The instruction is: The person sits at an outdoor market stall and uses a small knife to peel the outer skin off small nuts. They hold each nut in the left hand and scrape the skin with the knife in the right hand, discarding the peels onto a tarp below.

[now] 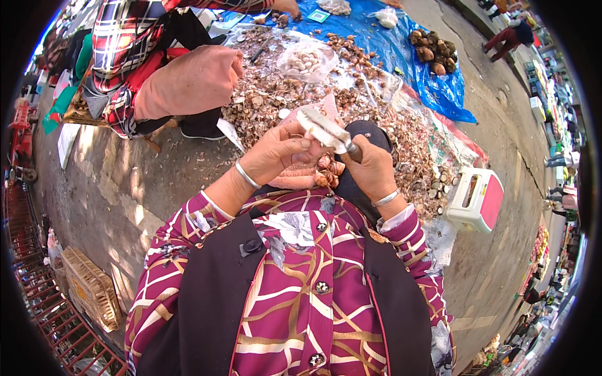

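My left hand (278,149) is raised over my lap, its fingers on a pale, peeled piece that is mostly hidden by the blade. In my right hand (371,164) I grip the grey handle of a knife (353,149), whose broad pale blade points up and to the left, above the left fingertips. Several unpeeled reddish-brown taros (329,170) lie in my lap beside a pink towel (294,181), between the two hands. Past my knees, a clear plastic bag (305,61) of peeled white pieces rests among brown peelings (273,101).
A person in a plaid top (127,37) sits at the upper left with a pink cloth over the knee. A blue tarp (400,47) bears a heap of dark corms (435,51). A pink and white plastic stool (475,199) stands right; a wicker basket (91,286) lies lower left.
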`<state>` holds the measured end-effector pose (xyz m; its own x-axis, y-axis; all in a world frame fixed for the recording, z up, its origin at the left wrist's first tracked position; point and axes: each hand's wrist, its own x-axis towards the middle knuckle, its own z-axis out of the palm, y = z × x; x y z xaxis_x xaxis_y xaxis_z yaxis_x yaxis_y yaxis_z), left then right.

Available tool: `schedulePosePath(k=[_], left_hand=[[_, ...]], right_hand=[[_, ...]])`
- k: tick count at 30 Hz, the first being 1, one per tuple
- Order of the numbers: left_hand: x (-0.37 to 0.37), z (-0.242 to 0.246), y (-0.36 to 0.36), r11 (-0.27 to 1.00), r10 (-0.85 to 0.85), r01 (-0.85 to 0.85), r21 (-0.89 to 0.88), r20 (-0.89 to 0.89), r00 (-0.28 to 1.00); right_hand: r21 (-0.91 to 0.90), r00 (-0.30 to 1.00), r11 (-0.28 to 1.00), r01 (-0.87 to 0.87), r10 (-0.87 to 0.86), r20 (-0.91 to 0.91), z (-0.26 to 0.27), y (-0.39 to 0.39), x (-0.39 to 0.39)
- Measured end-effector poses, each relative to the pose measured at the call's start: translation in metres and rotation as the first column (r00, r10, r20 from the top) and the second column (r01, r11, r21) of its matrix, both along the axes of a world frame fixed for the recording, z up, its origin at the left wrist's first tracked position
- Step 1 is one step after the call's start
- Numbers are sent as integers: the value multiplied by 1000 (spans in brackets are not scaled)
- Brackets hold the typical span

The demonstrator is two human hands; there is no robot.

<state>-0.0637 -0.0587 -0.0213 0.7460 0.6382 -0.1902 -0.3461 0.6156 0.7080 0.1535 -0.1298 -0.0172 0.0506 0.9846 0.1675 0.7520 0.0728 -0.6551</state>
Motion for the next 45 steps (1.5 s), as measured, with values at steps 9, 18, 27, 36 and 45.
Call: schedulePosePath(k=[9,18,27,36,45], left_hand=[[4,20,-6,999,5,-5,32,-7,1000],[2,5,-2,995,89,-87,42,-31,996],[3,-4,-5,995,59,-52,86,-83,995],[9,8,-15,988,122,-121,-92,13,992],[6,-4,-7,985,138,-125,-116,114,984]], right_hand=[[-65,999,998,-20,22,24,1,1,1],[-17,995,999,-32,31,-99,-3,3,3],[3,989,996,-94,93,114,2,2,2],[0,986,997,-73,72,148,0,8,2],[-4,983,998,59,-59,-174,-9,6,0]])
